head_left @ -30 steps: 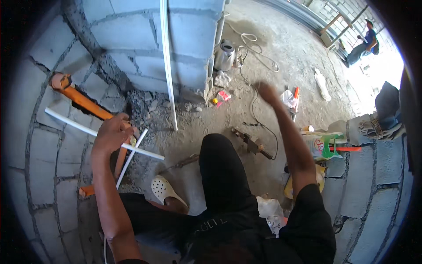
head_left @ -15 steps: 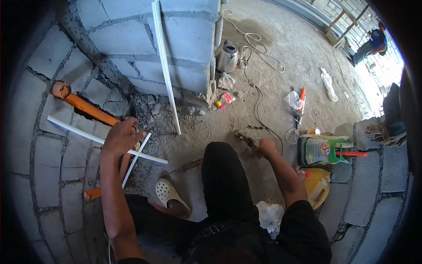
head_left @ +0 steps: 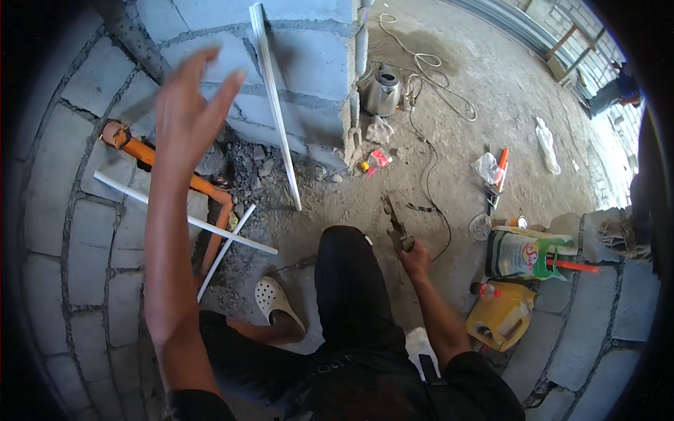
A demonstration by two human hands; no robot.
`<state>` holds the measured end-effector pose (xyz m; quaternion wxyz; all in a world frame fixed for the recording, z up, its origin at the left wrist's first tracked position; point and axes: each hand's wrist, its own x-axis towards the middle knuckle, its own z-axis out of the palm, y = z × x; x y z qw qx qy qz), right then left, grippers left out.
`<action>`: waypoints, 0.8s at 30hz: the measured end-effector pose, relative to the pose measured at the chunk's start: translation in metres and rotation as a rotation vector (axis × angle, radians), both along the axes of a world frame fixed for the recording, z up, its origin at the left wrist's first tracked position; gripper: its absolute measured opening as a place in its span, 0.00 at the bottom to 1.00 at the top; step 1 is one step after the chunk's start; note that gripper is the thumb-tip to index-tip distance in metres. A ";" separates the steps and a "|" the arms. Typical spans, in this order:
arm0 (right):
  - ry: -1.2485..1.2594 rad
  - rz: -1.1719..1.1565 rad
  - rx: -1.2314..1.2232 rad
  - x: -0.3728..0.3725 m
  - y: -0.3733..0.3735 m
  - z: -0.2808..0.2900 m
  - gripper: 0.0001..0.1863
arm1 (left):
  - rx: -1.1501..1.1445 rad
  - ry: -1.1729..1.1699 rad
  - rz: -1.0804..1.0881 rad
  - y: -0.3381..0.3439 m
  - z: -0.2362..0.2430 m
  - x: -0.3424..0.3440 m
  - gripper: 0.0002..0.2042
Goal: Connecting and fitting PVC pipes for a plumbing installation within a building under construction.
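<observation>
My left hand (head_left: 189, 116), slightly blurred, is raised before the grey block wall with fingers apart and nothing in it. Below it an orange pipe (head_left: 210, 188) with an elbow lies along the broken channel at the left wall, crossed by two white pipes (head_left: 246, 242). My right hand (head_left: 415, 258) grips a dark, corded power tool (head_left: 395, 226) just right of my raised knee; the tool points away from me and its details are unclear. A long white strip (head_left: 275, 112) leans on the block wall (head_left: 323, 49) ahead.
Rubble (head_left: 260, 165), a steel kettle (head_left: 385, 90), coiled cable (head_left: 463, 105), plastic scraps and orange tubes (head_left: 503, 165) lie ahead. A yellow jug (head_left: 500, 316) and green-white sack (head_left: 512, 252) rest by the right wall (head_left: 583, 323). A person (head_left: 611, 95) is at the upper right.
My left hand has risen from the crossed pipes to higher up in front of the wall. My right hand came down onto the tool, which has shifted and now points upward in the picture.
</observation>
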<state>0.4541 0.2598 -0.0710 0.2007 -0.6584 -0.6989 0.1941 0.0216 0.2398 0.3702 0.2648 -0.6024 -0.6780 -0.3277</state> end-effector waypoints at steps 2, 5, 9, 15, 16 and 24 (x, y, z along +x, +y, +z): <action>0.031 -0.041 -0.029 -0.012 -0.007 -0.005 0.24 | -0.011 0.096 0.056 0.028 0.040 0.019 0.36; 0.078 -0.088 -0.067 -0.015 -0.018 -0.021 0.22 | 0.370 0.262 0.162 0.058 0.077 0.073 0.26; 0.120 -0.098 -0.012 -0.016 -0.036 -0.058 0.19 | 0.574 0.359 -0.013 0.108 0.070 0.063 0.34; 0.134 -0.088 -0.113 -0.020 -0.046 -0.032 0.16 | 0.350 0.266 0.061 0.160 0.019 0.046 0.56; 0.105 -0.082 -0.150 -0.021 -0.048 -0.023 0.16 | 0.366 0.271 0.070 0.164 0.014 0.047 0.56; 0.145 -0.089 -0.186 -0.003 -0.065 -0.047 0.16 | 0.538 0.192 -0.173 0.190 -0.006 0.034 0.56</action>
